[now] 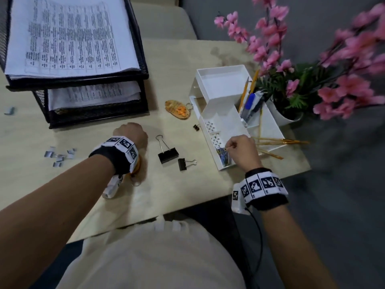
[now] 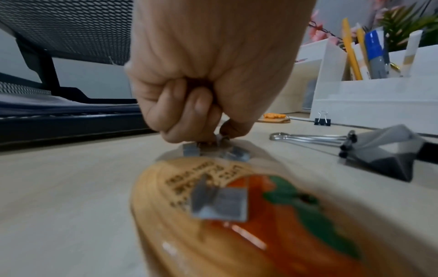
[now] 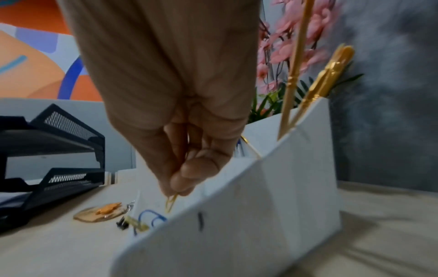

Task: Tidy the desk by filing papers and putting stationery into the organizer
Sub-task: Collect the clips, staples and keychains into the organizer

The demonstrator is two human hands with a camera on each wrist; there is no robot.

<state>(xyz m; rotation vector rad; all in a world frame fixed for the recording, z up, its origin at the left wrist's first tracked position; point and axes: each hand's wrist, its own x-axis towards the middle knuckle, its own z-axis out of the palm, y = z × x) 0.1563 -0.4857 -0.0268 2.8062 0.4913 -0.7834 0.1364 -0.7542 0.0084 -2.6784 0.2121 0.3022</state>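
The left hand (image 1: 130,132) lies low on the pale wood-grain table (image 1: 177,195), forearm stretched forward from the lower left, wrist down near the surface. In the left wrist view its fingers are curled into a loose fist and the fingertips (image 2: 222,129) pinch a small grey metal staple strip (image 2: 219,139) at the table top. Directly under that wrist lies an oval wooden keychain with an orange and green picture (image 2: 249,215), with further grey staple strips (image 2: 219,202) resting on it.

The right hand (image 1: 242,151) is raised over the near compartment of the white plastic desk organizer (image 1: 220,124), wrist bent downward, forearm coming in from the lower right. Its thumb and forefinger are closed together on a yellow paper clip (image 3: 171,203), which hangs just above the compartment. Blue and yellow paper clips (image 1: 224,156) already lie inside that compartment.

Between the hands, on the table, lie a large black binder clip (image 1: 167,154) and a medium black binder clip (image 1: 183,163), near each other but apart. A small black binder clip (image 1: 195,127) sits just beside the organizer's left wall. A second oval wooden keychain (image 1: 177,109) lies beyond it. More loose grey staple strips (image 1: 59,155) are scattered left of the left forearm.

The black mesh two-tier paper tray (image 1: 93,113) holds printed sheets (image 1: 68,36) on both levels. Pencils and pens (image 1: 249,101) stand in the organizer's rear compartment.
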